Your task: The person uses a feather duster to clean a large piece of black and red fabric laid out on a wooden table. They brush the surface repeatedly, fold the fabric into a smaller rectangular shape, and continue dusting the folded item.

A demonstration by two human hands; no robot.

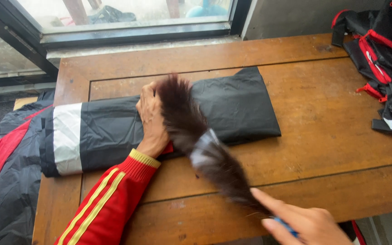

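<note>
A folded black garment (232, 106) with a white band lies flat across the wooden table (332, 122). My left hand (151, 119), in a red sleeve with yellow stripes, presses flat on the garment's middle. My right hand (302, 222), at the bottom edge, grips the handle of a dark feather duster (196, 136). The duster's brown plumes are blurred and lie over the garment beside my left hand. My right index finger points along the duster's handle.
A black and red backpack (382, 59) lies on the table's far right corner. More of the black, red and grey garment (5, 181) hangs off the table's left edge. A window with a dark frame (132, 31) runs behind the table.
</note>
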